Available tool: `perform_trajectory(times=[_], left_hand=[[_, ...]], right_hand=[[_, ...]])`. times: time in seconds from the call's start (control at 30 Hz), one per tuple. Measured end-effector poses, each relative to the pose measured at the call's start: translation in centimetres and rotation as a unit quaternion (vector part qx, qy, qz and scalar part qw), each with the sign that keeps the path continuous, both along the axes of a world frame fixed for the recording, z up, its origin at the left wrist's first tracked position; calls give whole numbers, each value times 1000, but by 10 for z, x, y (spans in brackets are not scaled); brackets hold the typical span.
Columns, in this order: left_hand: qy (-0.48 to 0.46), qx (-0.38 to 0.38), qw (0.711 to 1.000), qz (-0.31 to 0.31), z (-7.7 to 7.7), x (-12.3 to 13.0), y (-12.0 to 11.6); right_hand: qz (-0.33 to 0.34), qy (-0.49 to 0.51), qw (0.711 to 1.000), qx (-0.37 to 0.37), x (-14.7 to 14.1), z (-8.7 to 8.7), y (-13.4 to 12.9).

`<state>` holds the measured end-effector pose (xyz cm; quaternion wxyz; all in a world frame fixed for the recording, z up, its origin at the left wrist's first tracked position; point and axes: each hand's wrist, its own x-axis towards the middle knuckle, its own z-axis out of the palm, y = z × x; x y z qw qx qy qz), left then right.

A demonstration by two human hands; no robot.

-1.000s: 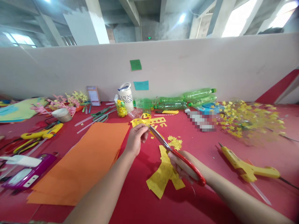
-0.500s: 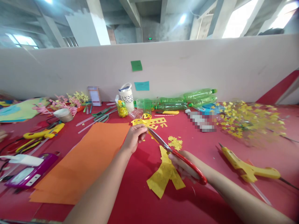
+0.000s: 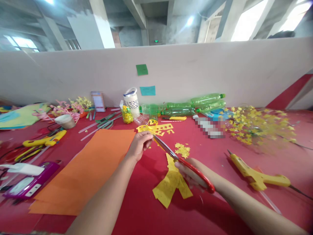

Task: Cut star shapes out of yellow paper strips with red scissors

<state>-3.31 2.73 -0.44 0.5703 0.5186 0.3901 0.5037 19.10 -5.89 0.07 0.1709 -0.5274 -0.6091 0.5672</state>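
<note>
My right hand (image 3: pixel 190 171) is wrapped round the red handles of a pair of scissors (image 3: pixel 195 170), whose blades point up and to the left. Pinched closed at the blade tips is my left hand (image 3: pixel 140 145). A thin yellow strip (image 3: pixel 159 142) shows along the blades, running to the left fingertips, which partly hide it. Below the scissors lie larger yellow sheet pieces (image 3: pixel 168 186) with faint drawn lines. A small heap of cut yellow stars (image 3: pixel 182 150) rests beyond the blades. Farther back are yellow scraps with star-shaped holes (image 3: pixel 165 127).
Orange sheets (image 3: pixel 90 166) lie at left, beside a purple power strip (image 3: pixel 31 182). One yellow glue gun (image 3: pixel 259 173) is at right, another (image 3: pixel 46 139) at left. Green bottles (image 3: pixel 181 110) and a white cup (image 3: pixel 131 101) stand along the partition. A yellow star bunch (image 3: pixel 256 125) sits at right.
Almost nothing differs. The whole view has shifted slightly, and both hands keep the same hold by the scissors.
</note>
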Motion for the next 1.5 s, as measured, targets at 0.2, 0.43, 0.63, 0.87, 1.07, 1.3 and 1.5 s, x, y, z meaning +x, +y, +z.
perform_trajectory(times=[0.2,0.43,0.63,0.87,1.07,1.3,1.5], left_hand=[[19,22,999,28,0,2,-1],[39,73,994,72,-7,5,-1],[99,193,968,128,-4,12,-5],[125,233,958,110,2,18,-11],[106,227,964,90,1,17,-11],[78,219,968,93,0,20,-11],[62,211,970,100,-1,22,-12]], right_hand=[[-19,27,999,2,0,-5,2],[-17,41,999,-4,-2,-1,2],[-2,71,997,8,-1,-3,0],[-8,100,995,1,-2,-7,-1],[-4,101,995,3,-2,-2,-4],[-21,78,996,-24,-10,4,-6],[-41,76,995,-41,-12,4,-7]])
